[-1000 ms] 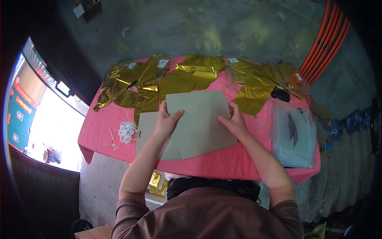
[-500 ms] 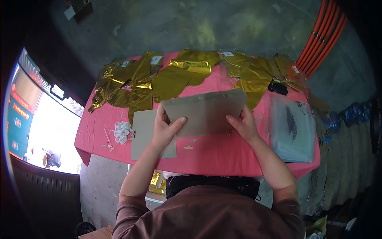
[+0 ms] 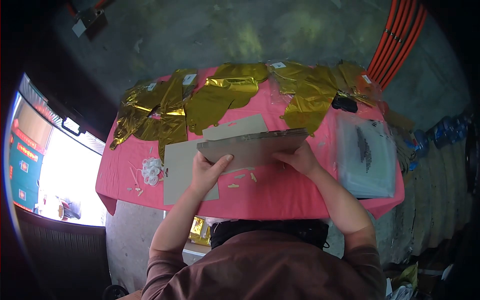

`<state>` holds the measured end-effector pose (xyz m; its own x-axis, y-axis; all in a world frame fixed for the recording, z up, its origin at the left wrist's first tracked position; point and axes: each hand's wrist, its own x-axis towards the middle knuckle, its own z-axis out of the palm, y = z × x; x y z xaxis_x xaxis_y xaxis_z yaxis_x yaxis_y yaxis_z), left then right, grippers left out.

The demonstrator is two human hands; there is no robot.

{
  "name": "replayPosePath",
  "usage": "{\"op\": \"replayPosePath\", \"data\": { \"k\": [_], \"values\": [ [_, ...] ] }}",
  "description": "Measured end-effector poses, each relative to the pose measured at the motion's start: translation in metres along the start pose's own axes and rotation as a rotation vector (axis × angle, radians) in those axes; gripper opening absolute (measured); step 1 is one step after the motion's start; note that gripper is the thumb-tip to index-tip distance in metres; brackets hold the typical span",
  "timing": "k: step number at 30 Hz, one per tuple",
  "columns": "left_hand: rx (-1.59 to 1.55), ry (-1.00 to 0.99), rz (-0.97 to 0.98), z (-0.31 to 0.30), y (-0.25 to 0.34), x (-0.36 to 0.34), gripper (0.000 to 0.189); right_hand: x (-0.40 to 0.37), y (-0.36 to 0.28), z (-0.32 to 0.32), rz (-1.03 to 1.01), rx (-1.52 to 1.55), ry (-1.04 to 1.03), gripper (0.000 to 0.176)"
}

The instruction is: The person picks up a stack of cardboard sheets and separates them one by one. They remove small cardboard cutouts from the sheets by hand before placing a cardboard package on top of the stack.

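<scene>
My left hand (image 3: 206, 172) grips the left end of a stack of grey cardboard sheets (image 3: 250, 151), thumb on the near face. The right end is held by my right hand (image 3: 299, 158), its thumb also in front. The stack is tilted, its layered top edge showing. Behind it lies a loose grey card (image 3: 237, 126) with a small cut-out near its edge. Another flat grey card (image 3: 180, 172) lies on the pink cloth (image 3: 280, 195) beside and partly under my left hand. Small pale cut-out pieces (image 3: 233, 186) are scattered on the cloth in front of the stack.
Gold foil pieces (image 3: 210, 102) line the table's far side. White ribbon coils (image 3: 151, 171) lie at the left. At the right are a pile of clear plastic bags (image 3: 367, 160) and a black object (image 3: 345, 102). Orange pipes (image 3: 397, 42) are beyond the table.
The stack has tipped so its layered top edge shows. A loose card has come into view behind it, and another small piece lies on the cloth. The view has shifted slightly.
</scene>
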<state>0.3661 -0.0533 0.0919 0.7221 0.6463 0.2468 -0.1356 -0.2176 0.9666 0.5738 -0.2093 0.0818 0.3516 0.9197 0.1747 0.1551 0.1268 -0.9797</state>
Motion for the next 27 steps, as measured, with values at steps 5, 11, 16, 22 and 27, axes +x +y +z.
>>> {"op": "replayPosePath", "data": {
  "k": [5,11,16,22,27],
  "values": [
    [-0.065,0.004,0.014,-0.001,0.006,-0.001,0.032,-0.003,-0.001,0.007,-0.046,0.031,0.018,0.026],
    [-0.144,-0.031,0.017,-0.002,0.002,0.008,0.035,0.002,0.001,0.006,0.026,0.023,0.019,0.026],
    [-0.171,-0.016,0.051,-0.002,0.002,0.009,0.038,0.001,-0.002,0.005,0.029,0.052,-0.031,0.035],
    [-0.128,-0.091,-0.058,-0.009,0.001,0.007,0.045,-0.002,-0.040,-0.003,-0.312,-0.101,0.209,0.059],
    [-0.100,-0.069,-0.025,-0.008,0.001,0.007,0.045,-0.003,-0.064,-0.006,-0.682,-0.813,0.350,0.042]
  ]
}}
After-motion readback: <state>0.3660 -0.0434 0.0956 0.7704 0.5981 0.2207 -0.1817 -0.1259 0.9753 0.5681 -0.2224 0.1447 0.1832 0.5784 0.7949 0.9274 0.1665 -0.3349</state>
